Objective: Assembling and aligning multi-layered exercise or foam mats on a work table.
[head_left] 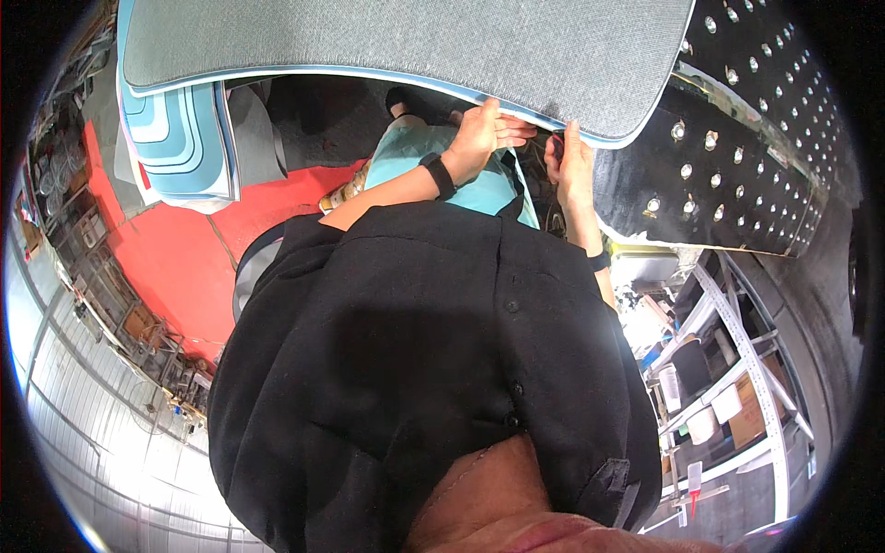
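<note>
A large grey textured mat [415,41] with a light-blue edge spans the top of the view. My left hand [479,138], a black band on its wrist, is curled on the mat's near edge with the fingers tucked beneath it. My right hand [572,166], also with a black wristband, grips the same edge a little to the right, fingertips touching the trim. Below both hands lies a teal cloth [415,152]. My black shirt [415,369] fills the middle and hides whatever is under it.
A black panel with rows of metal studs [728,157] lies to the right of the mat. Blue-striped mats [180,138] are stacked at the left over a red floor [175,267]. A metal shelf rack with boxes [737,387] stands at lower right.
</note>
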{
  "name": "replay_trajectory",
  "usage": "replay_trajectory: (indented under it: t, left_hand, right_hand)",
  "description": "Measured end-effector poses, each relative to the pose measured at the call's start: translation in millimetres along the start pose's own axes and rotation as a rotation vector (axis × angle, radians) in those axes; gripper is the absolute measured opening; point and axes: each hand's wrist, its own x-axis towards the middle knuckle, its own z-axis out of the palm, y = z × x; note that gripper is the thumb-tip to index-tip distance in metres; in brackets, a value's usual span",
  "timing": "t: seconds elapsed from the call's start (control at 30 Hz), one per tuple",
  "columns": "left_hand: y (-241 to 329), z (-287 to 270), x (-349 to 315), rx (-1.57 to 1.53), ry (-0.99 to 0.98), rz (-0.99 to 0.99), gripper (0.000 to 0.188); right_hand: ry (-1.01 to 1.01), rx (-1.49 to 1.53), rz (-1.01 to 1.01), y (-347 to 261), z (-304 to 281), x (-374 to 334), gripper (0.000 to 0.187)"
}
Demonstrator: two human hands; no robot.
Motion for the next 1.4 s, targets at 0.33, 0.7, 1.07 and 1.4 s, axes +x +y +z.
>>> replay_trajectory:
  t: [0.33, 0.7, 1.07, 1.4]
  left_hand:
    - [7.9, -6.5, -1.6, -0.018, -0.075, 0.005, 0.034]
    - [6.0, -4.7, -5.2, 0.07, -0.057, -0.046, 0.027]
    - [11.5, -6.6, -9.9, 0.016, -0.06, -0.083, 0.028]
    - [6.8, -1.0, -7.2, 0.076, -0.008, -0.038, 0.026]
  right_hand:
    - [0.28, -0.015, -0.25, -9.5, -57.9, 25.1, 0.019]
    - [0.354, -0.014, -0.282, -15.1, -83.6, 45.7, 0.016]
    - [0.378, -0.03, -0.318, -13.4, -81.0, 48.1, 0.014]
    - [0.385, -0.011, -0.317, -11.3, -79.9, 49.1, 0.014]
